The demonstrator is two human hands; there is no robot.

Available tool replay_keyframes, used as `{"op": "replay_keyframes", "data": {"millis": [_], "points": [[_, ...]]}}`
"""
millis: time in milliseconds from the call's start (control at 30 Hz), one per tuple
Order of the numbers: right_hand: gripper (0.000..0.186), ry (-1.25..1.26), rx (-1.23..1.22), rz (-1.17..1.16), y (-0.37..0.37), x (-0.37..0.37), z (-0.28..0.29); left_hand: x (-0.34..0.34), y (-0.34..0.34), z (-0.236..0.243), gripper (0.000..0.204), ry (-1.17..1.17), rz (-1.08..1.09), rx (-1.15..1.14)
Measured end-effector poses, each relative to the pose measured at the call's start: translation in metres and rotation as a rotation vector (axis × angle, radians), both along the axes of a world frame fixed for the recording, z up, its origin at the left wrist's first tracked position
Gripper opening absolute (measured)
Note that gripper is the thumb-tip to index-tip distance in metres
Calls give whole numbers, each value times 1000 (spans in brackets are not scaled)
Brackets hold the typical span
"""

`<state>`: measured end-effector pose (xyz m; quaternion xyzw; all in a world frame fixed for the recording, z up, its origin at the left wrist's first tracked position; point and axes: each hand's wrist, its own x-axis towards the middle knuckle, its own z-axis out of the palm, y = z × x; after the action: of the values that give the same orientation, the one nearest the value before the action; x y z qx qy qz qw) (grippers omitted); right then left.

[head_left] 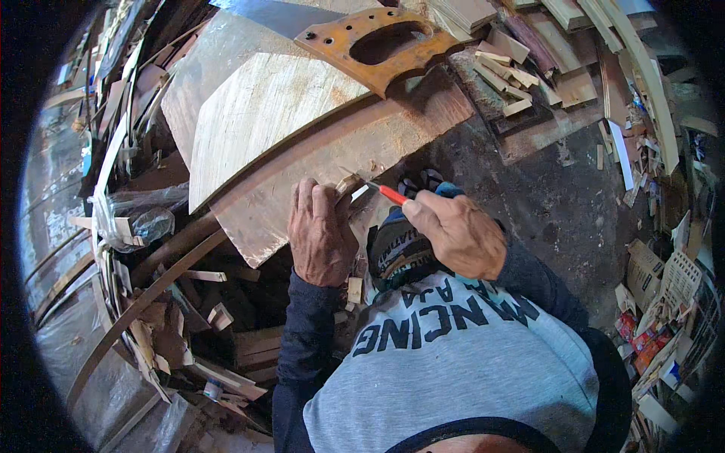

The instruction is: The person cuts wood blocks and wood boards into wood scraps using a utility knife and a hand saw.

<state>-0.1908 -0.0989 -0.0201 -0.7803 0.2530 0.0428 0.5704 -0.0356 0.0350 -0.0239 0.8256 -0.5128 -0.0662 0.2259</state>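
My left hand [321, 230] is closed at the near edge of a brown work board [260, 208], fingertips around a small piece of wood [347, 185]. In my right hand [461, 230] is a slim red-handled tool [392, 195]. Its thin dark shaft points left and touches or nearly touches the small wood piece; whether the tip is flat or pointed is too small to tell. Beyond my hands, a pale wooden board [268, 113] with a curved near edge lies on the work board. A handsaw's wooden handle [374, 73] rests across its far right corner, with the grey blade [276, 16] running left.
Small offcuts [506, 75] are heaped at the far right, beside stacked boards. Scrap wood and strips lie along the left, with a long curved strip [147, 294] and clear plastic [155, 225]. Cardboard [643, 273] and more scraps line the right side of the dark floor [555, 204].
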Motion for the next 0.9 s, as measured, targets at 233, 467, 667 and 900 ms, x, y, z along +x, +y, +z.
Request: {"op": "replay_keyframes", "data": {"millis": [233, 467, 667, 900], "points": [[34, 98, -14, 3, 5, -1, 5, 2, 1, -1, 15, 13, -23, -5], [39, 67, -139, -52, 8, 6, -12, 3, -1, -3, 14, -6, -59, -71], [33, -77, 91, -88, 7, -6, -9, 7, 2, -2, 14, 41, -44, -40], [38, 138, -41, -61, 11, 7, -6, 12, 2, -5, 15, 64, -51, -44]]}}
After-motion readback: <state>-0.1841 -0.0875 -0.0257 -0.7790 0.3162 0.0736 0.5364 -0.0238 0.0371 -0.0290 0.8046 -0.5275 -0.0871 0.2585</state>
